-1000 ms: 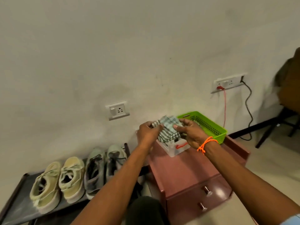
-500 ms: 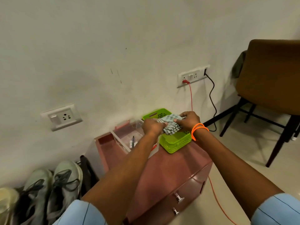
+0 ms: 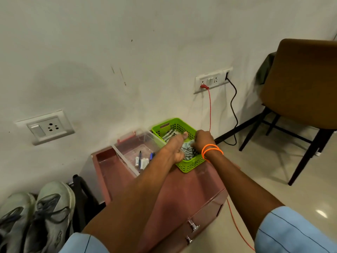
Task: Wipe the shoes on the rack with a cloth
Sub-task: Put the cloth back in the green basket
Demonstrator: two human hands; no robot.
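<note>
A checked green-and-white cloth (image 3: 187,149) lies bunched inside a green plastic basket (image 3: 189,165) on a reddish drawer cabinet (image 3: 182,194). My left hand (image 3: 175,147) reaches into the basket with its fingers curled on the cloth and the thumb raised. My right hand (image 3: 204,141), with orange bands at the wrist, grips the cloth from the right side. A pair of grey-green sneakers (image 3: 42,216) sits at the bottom left on a dark rack (image 3: 80,190).
A clear plastic box (image 3: 131,143) with pens and small items stands left of the basket. Wall sockets, a red cable (image 3: 209,110) and a black cable (image 3: 234,110) run behind. A brown chair (image 3: 299,84) stands on the right.
Both hands carried the cloth from above the clear box rightward and lowered it into the green basket. The view swung right, so most of the shoes left the frame.
</note>
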